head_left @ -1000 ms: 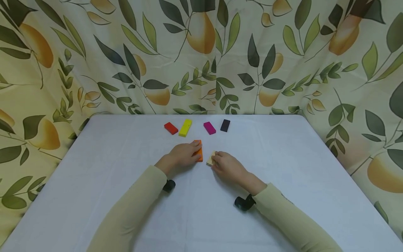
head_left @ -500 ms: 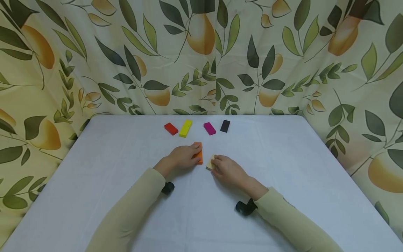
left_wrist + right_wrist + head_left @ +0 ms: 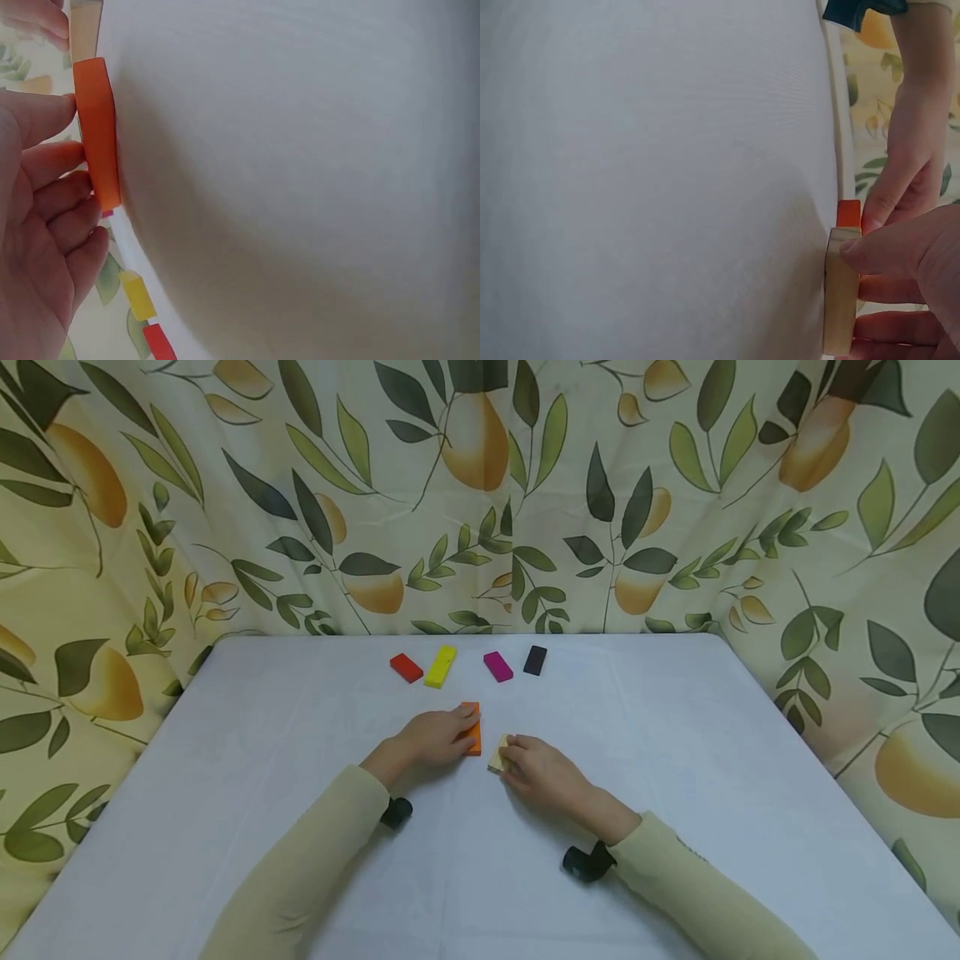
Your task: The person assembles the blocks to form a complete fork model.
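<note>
An orange block (image 3: 475, 742) lies on the white table, and the left hand (image 3: 436, 737) holds it by its left side, fingers over its top. In the left wrist view the thumb and fingertips touch the orange block (image 3: 97, 135). Just to the right and slightly nearer, the right hand (image 3: 546, 774) grips a pale wooden block (image 3: 497, 760), tilted a little. The right wrist view shows the thumb on the end of the wooden block (image 3: 841, 300), with fingers along its side. A small gap separates the two blocks.
Behind the hands lie a red block (image 3: 407, 668), a yellow block (image 3: 440, 667), a magenta block (image 3: 498, 667) and a black block (image 3: 535, 660). A patterned curtain (image 3: 480, 527) hangs behind the white table (image 3: 262, 693).
Both hands have shifted slightly toward the near edge, the orange and wooden blocks moving along with them. The other blocks stay where they were.
</note>
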A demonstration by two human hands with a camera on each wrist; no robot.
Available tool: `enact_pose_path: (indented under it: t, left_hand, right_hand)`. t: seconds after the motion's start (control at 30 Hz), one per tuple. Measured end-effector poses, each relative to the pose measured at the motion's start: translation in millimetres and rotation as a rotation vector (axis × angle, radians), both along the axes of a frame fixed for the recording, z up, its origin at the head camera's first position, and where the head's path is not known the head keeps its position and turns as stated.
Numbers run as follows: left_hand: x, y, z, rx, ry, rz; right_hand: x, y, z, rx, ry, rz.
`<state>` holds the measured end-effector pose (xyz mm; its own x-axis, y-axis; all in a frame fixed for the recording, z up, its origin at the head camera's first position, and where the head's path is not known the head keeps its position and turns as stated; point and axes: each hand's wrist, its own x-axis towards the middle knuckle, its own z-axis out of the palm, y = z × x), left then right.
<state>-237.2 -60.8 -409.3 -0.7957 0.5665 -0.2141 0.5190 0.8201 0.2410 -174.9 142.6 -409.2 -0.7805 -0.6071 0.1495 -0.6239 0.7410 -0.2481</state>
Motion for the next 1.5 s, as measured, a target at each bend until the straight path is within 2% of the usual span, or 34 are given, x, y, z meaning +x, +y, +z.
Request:
enact_pose_path:
  t: [0.77, 1.07, 1.33, 1.5]
  left_hand:
    - [7.5, -4.9, 1.8, 0.033, 0.031, -0.04]
    - [13.3, -3.9, -1.5, 0.024, 0.001, -0.033]
    - [13.3, -4.2, -0.1, 0.03, 0.011, -0.017]
    - [11.9, -4.7, 0.8, 0.033, 0.009, -0.019]
  right_hand:
    - [10.6, -4, -1.1, -0.021, 0.028, 0.036]
    - [19.7, -5, -4.1, -0.015, 0.024, 0.06]
    - [26.9, -9, -3.9, -0.026, 0.104, 0.159]
    - [29.9, -13, -1.5, -0.009, 0.11, 0.173]
